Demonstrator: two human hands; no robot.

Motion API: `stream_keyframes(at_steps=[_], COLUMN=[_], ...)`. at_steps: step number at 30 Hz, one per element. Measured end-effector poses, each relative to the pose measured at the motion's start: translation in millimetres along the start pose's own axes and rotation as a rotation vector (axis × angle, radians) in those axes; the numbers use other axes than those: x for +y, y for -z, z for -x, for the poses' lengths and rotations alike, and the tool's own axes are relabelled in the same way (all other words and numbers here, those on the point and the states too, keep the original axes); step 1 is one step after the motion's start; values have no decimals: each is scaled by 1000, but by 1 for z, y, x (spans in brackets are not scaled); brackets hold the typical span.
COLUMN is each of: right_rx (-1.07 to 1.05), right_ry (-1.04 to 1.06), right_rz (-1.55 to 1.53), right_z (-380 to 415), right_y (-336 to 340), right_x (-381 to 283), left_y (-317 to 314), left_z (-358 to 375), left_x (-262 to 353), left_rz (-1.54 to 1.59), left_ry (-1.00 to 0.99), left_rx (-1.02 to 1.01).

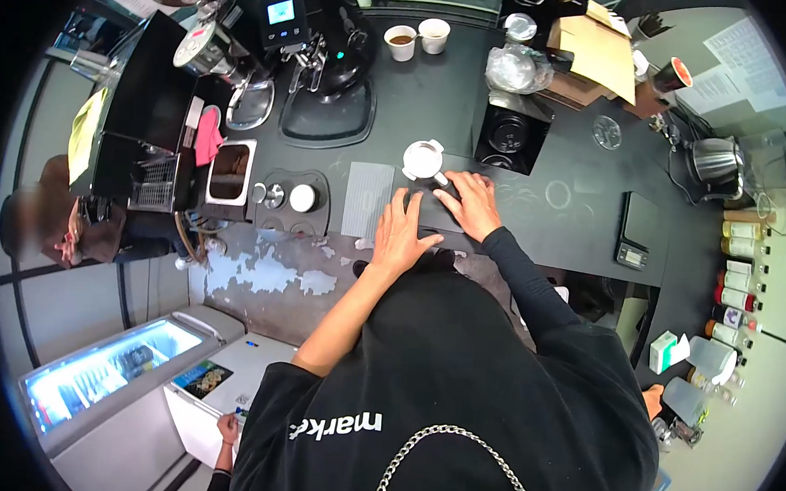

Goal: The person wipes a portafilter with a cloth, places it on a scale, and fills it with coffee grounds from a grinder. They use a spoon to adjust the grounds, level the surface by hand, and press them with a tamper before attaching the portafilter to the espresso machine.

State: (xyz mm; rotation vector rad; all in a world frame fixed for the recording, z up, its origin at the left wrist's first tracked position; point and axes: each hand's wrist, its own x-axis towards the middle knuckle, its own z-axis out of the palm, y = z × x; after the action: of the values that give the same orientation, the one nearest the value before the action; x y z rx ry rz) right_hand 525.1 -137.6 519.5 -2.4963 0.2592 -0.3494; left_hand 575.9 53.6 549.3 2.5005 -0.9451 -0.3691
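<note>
A portafilter (424, 161) with a pale round top and side lugs lies on the dark counter, its handle pointing toward me. My right hand (473, 205) is closed around that handle, thumb on one side and fingers on the other; part of the handle is hidden. My left hand (399, 237) is at the counter's front edge with its fingers spread, and I see nothing in it. Just to its left lies a grey ribbed mat (368, 200). Further left, a tray (317, 208) carries small metal tools and a round white-topped piece (303, 198).
An espresso machine (330, 64) and a grinder (208, 49) stand at the back left. Two paper cups (401, 43) sit behind the portafilter. To the right are a black box (514, 136), a scale (636, 230) and a steel kettle (717, 165). Other people are at both sides.
</note>
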Motion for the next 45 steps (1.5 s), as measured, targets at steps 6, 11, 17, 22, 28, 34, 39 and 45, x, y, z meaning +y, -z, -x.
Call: stream_keyframes(at_steps=[6, 11, 17, 22, 28, 34, 39, 45], right_rx=[-14, -90, -73, 59, 86, 190, 199, 248], right_ry=[50, 58, -2, -159, -176, -161, -136, -250], right_rz=[32, -1, -177, -284, -373, -407, -340, -453], right_z=[-4, -8, 11, 57, 80, 85, 86, 87], right_y=[2, 10, 41, 49, 38, 24, 24, 27], right_x=[7, 12, 27, 63, 73, 81, 79, 74], left_y=[6, 15, 10, 5, -6, -10, -6, 13], left_z=[19, 42, 56, 52, 46, 47, 46, 46], left_x=[1, 4, -3, -5, -6, -6, -3, 4], left_rz=[93, 223, 219, -34, -301, -386, -429, -171], left_ry=[-7, 68, 120, 26, -41, -59, -46, -65], left_rx=[79, 102, 94, 57, 91, 66, -3, 155])
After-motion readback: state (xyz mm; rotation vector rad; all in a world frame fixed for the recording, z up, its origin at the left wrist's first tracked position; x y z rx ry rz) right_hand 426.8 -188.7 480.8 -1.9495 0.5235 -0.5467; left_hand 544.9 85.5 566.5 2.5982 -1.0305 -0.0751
